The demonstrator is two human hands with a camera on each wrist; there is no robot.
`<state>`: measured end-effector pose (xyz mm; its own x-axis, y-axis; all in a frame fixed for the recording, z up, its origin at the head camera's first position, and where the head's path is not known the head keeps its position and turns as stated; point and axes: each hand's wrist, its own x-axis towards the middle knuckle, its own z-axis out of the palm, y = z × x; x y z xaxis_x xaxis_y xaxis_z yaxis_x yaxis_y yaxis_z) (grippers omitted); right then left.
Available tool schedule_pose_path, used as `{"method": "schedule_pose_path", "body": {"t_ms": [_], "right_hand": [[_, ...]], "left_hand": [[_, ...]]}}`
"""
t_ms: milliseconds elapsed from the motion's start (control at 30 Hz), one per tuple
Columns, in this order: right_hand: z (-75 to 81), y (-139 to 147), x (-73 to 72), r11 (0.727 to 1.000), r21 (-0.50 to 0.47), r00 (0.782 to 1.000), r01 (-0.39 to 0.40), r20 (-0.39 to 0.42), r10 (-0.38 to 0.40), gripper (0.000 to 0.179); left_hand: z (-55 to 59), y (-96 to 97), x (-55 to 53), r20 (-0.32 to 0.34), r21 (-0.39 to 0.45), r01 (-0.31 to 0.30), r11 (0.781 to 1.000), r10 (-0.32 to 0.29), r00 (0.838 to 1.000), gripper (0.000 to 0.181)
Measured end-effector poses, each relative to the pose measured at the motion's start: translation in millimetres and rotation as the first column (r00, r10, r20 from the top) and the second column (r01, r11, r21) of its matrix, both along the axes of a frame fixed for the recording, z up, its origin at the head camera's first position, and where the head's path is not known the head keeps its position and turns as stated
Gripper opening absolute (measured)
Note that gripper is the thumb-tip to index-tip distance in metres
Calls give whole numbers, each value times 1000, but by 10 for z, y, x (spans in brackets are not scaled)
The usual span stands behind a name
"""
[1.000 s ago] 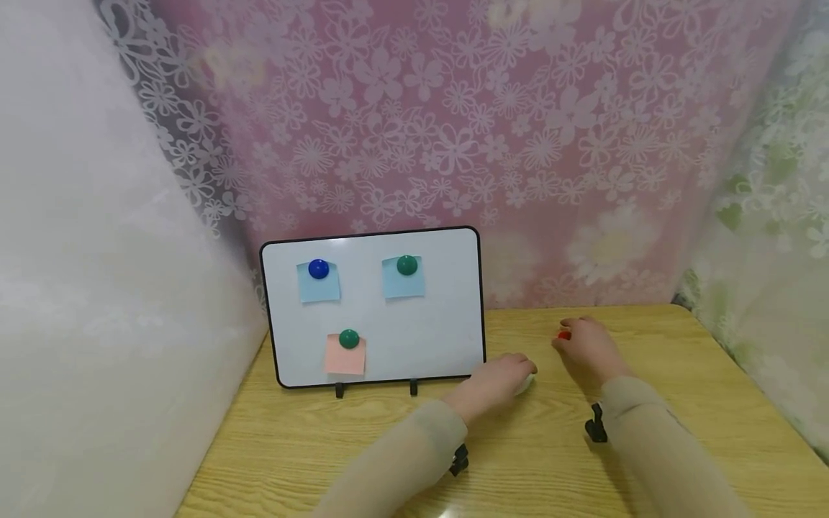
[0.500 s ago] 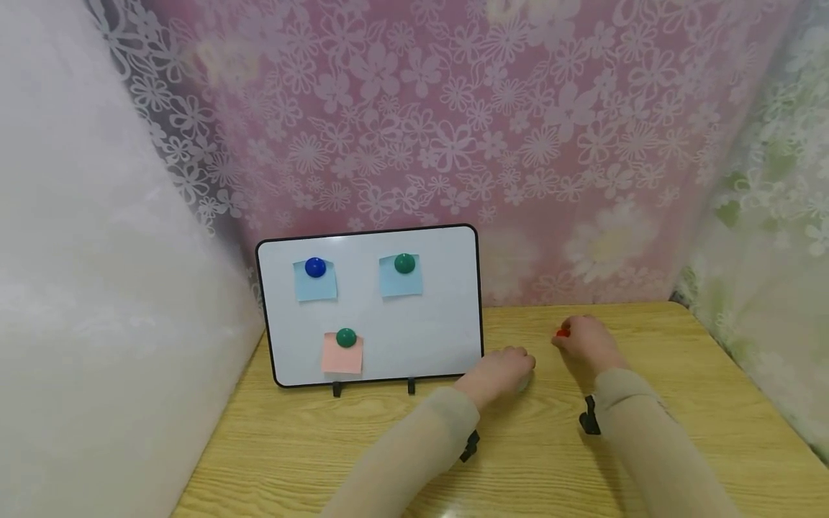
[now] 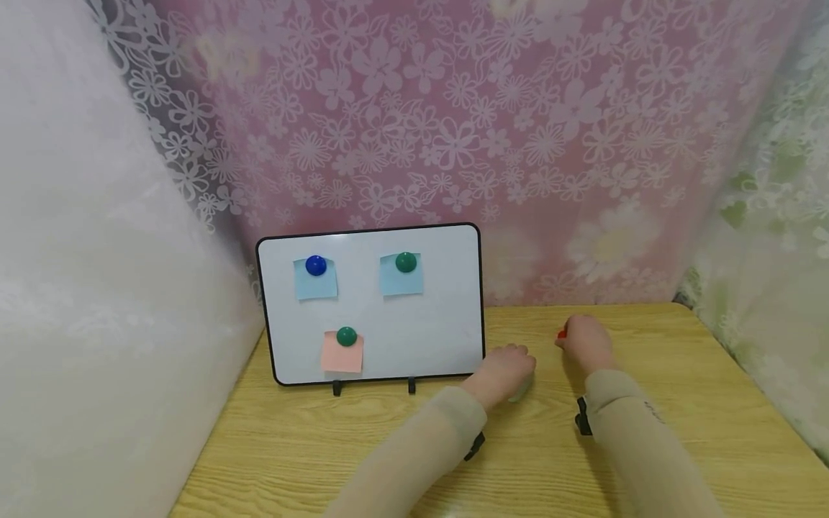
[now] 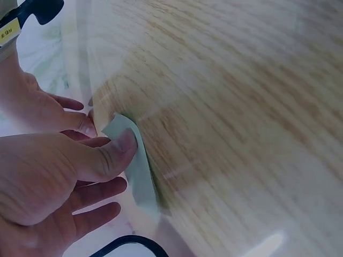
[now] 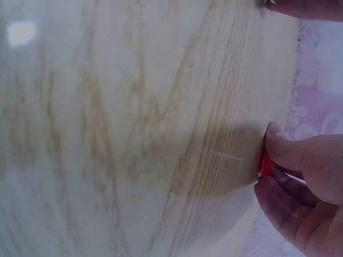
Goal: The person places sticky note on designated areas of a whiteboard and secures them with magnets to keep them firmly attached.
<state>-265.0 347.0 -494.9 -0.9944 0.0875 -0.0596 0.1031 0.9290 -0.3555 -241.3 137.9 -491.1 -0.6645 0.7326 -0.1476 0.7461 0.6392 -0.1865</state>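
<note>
My left hand pinches a pale green sticky note between thumb and index finger, low over the wooden table. In the left wrist view the note bends under the thumb, and its far side is hidden. Further right, my right hand grips a small red magnet between thumb and fingertips, close to the tabletop. Most of that magnet is covered by the fingers. Left of both hands stands a whiteboard with a black frame.
On the board, a blue magnet and a green magnet hold light blue notes; another green magnet holds a pink note. Black feet support the board on the table. Flowered sheets surround the table.
My left hand has shifted slightly right with the green note. The right hand has turned a little at nearly the same spot, still holding the red magnet. Nothing on the board differs.
</note>
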Motion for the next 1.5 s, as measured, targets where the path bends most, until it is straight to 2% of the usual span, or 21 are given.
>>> {"method": "schedule_pose_path", "body": {"t_ms": [100, 233, 400, 600, 800, 967, 1333, 1500], "right_hand": [[-31, -2, -8, 1000, -4, 1000, 15, -8, -15, 23], [-37, -14, -28, 999, 6, 999, 37, 12, -37, 25], [5, -34, -38, 998, 22, 997, 59, 46, -60, 31], [30, -32, -25, 997, 21, 997, 68, 36, -69, 37], [33, -6, -41, 998, 8, 998, 61, 16, -61, 33], [28, 27, -61, 999, 17, 998, 46, 33, -47, 32], [0, 59, -68, 998, 34, 999, 48, 10, -48, 35], [-41, 58, -66, 998, 46, 999, 39, -7, -39, 35]], "left_hand": [[-5, 37, -3, -4, -16, -14, 1000, 14, 1000, 34], [-3, 63, -15, 9, -37, -41, 998, 41, 999, 36], [12, 69, -6, 31, -26, -69, 997, 70, 997, 35], [-2, 96, -8, 40, -13, -88, 996, 88, 995, 34], [-31, 107, -24, 51, 11, -90, 996, 90, 995, 33], [-30, 108, -35, 55, 24, -84, 996, 83, 995, 31], [6, 127, -18, -4, -20, -72, 997, 72, 997, 28], [-25, 139, -35, -15, -15, -48, 999, 48, 999, 25]]}}
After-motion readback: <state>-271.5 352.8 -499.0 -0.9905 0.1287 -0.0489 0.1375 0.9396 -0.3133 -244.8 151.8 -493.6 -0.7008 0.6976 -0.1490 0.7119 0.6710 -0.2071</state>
